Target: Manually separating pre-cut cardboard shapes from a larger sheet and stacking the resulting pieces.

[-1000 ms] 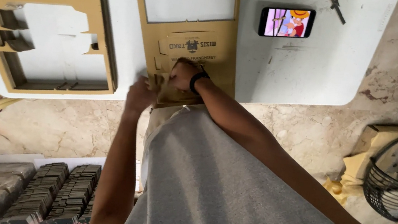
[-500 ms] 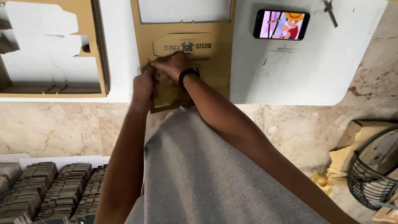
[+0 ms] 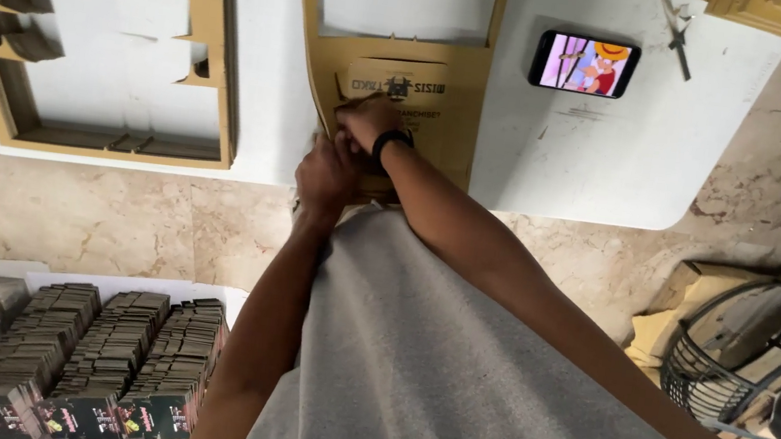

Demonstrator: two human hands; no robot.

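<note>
Head view: both hands work at the near edge of the white surface (image 3: 596,165), on a brown die-cut card sheet (image 3: 446,87) that lies there with a large rectangular hole cut out of its far part. The right hand (image 3: 368,119), a black band on its wrist, presses down on the sheet's printed near part, fingers curled in a narrow grip on the card. The left hand (image 3: 327,174) sits just beside it at the very edge, touching the right hand; its fingers are folded under against the sheet, but whether they pinch the card or only push on it I cannot tell.

A second sheet (image 3: 113,56), with several holes punched out, lies toward the surface's left edge, apart from the first. A phone (image 3: 583,65) with a lit cartoon screen lies to the right of the held sheet, and a small metal tool (image 3: 677,31) lies near the far right corner. On the marble floor stand stacks of folded dark cards (image 3: 116,355) at left and a wire fan (image 3: 753,343) at right.
</note>
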